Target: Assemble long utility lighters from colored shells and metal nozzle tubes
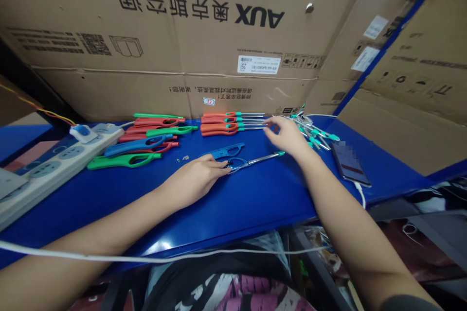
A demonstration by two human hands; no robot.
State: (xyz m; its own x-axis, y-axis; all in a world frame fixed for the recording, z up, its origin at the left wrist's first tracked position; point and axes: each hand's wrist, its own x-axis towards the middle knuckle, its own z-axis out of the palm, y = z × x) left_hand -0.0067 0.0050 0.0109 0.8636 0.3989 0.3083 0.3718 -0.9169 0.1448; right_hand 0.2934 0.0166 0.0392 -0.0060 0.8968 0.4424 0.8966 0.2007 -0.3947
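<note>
My left hand (200,177) pinches the rear of a blue lighter handle (238,165) low over the blue table. A metal lighter tube (263,158) with a teal tip runs out of this handle to the right. Just behind it lies a separate blue handle piece (223,151). My right hand (286,137) is at the metal tube ends of several stacked orange lighters (219,129), thumb and fingers bent but apart. Whether its fingertips touch those tubes is hard to see. To its right is a pile of loose metal tubes (316,135) with teal ends.
Green, red and blue handle pieces (126,160) lie at the left, near small metal bits (185,158). A white power strip (60,165) borders them. A phone (350,165) with a white cable lies right. Cardboard (153,53) walls the back; another cable (164,258) crosses the front.
</note>
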